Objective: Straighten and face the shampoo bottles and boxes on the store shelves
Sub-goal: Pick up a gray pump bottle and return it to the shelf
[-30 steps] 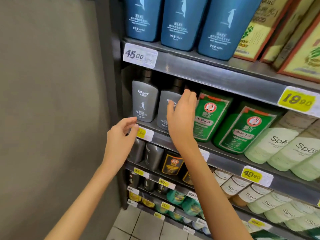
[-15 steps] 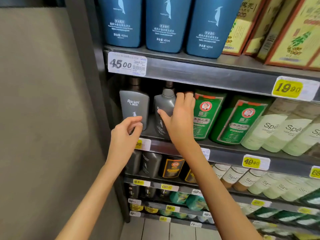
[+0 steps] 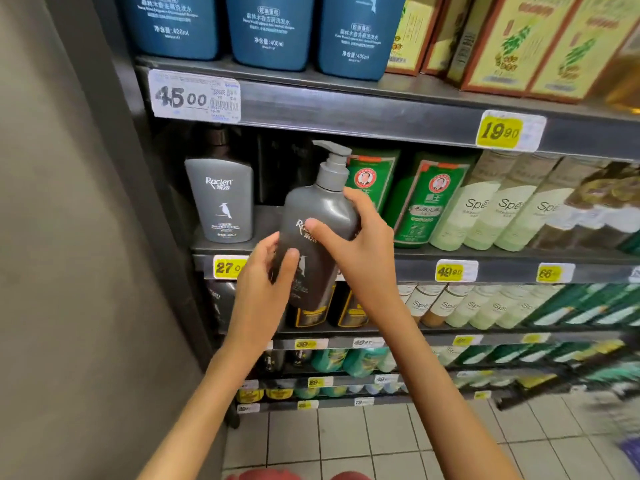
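A grey pump bottle (image 3: pixel 318 216) is off the shelf, held tilted in front of the second shelf. My right hand (image 3: pixel 360 251) grips its upper body, thumb across the label. My left hand (image 3: pixel 263 282) holds its lower left side, fingers curled round it. A second grey Raclen bottle (image 3: pixel 221 199) stands upright on the shelf (image 3: pixel 502 268) at the left, label facing out. An empty dark gap lies beside it where the held bottle stood.
Green shampoo bottles (image 3: pixel 424 199) and pale Spê bottles (image 3: pixel 485 206) lean on the same shelf to the right. Blue bottles (image 3: pixel 266 29) and yellow boxes (image 3: pixel 502 43) fill the shelf above. A grey side panel (image 3: pixel 69 237) bounds the left. Lower shelves hold more bottles above a tiled floor.
My right hand pulled the second grey bottle out from the shelf and toward me. My left hand rose from the shelf edge and took hold of the bottle's lower part.
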